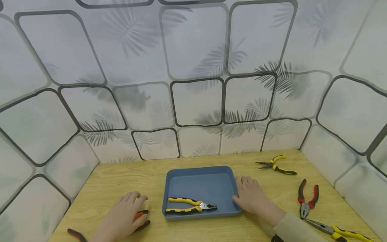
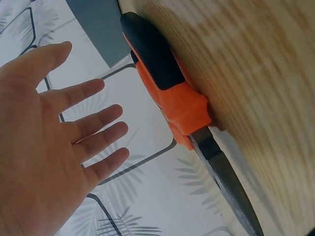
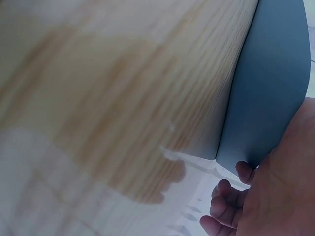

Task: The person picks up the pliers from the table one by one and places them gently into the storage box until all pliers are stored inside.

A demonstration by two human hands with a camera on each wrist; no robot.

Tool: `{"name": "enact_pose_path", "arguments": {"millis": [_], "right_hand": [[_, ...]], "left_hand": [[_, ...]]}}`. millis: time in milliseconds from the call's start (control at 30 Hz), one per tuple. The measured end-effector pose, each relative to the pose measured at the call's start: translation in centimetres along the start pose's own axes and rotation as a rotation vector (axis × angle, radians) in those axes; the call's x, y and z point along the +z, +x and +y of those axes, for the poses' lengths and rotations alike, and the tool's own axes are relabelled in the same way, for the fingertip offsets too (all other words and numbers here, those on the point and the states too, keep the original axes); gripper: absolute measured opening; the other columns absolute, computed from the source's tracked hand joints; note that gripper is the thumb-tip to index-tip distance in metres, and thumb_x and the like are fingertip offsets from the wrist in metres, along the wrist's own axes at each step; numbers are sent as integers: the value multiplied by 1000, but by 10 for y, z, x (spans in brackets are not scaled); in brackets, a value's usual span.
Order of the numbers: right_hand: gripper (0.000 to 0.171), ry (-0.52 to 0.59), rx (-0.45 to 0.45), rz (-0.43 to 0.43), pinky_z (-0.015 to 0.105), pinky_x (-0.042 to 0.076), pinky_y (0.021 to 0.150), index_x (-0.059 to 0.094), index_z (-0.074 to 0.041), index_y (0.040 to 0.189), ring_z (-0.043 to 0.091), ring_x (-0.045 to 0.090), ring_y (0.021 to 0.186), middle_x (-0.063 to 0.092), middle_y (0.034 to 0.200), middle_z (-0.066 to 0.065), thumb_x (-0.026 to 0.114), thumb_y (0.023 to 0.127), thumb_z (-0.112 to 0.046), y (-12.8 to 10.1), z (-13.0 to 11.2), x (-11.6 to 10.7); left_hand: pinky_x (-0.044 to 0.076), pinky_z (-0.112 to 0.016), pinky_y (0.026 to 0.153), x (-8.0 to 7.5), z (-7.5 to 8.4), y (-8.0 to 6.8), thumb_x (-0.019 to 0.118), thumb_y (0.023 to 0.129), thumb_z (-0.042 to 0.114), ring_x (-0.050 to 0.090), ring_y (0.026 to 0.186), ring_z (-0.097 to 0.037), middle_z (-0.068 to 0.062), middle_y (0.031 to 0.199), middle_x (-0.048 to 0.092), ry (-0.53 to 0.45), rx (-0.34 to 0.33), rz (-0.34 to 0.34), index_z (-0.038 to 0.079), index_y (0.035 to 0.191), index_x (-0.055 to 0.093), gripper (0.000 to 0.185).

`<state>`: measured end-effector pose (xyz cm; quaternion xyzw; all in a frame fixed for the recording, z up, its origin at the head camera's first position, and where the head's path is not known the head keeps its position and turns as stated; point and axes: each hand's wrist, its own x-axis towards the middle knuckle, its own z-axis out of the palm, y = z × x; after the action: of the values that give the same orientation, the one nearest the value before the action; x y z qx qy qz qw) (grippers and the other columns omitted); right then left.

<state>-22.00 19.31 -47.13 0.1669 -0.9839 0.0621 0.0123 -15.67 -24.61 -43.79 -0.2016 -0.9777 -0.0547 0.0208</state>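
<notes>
Orange pliers [image 1: 141, 218] lie near left on the table [image 1: 266, 188]; my left hand [image 1: 122, 218] hovers over them, fingers spread. Right of them, my right hand [image 1: 251, 198] rests against the tray [image 1: 199, 183], fingers [image 3: 224, 196] together, yellow pliers [image 1: 190, 205] inside.

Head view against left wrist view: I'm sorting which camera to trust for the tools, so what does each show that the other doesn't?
Only the head view shows the yellow-handled pliers lying in the blue tray, the right hand at the tray's right edge, and three more pliers on the wooden table to the right. Only the left wrist view shows the left hand's open palm with fingers spread, apart from the orange-and-black pliers, and their dark metal jaws. Both show that hand, those pliers, the table and the patterned wall.
</notes>
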Motion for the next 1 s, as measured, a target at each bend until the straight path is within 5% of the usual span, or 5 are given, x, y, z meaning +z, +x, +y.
{"name": "enact_pose_path", "arguments": {"millis": [500,1000], "right_hand": [[58,-30,-6,1,60,48,93,52,8,137,42,59,110,61,118,27,67,97,-31,0,0,0],[59,-40,-5,10,60,49,95,51,7,136,44,60,112,61,119,28,67,97,-33,2,2,5]], "left_hand": [[52,-58,102,7,-8,-8,77,91,56,63,118,-31,-6,125,63,11,-66,-62,15,132,66,59],[48,-63,98,19,-19,-12,84,83,57,59,116,-32,-9,124,60,-84,-145,-182,9,140,61,78]]}}
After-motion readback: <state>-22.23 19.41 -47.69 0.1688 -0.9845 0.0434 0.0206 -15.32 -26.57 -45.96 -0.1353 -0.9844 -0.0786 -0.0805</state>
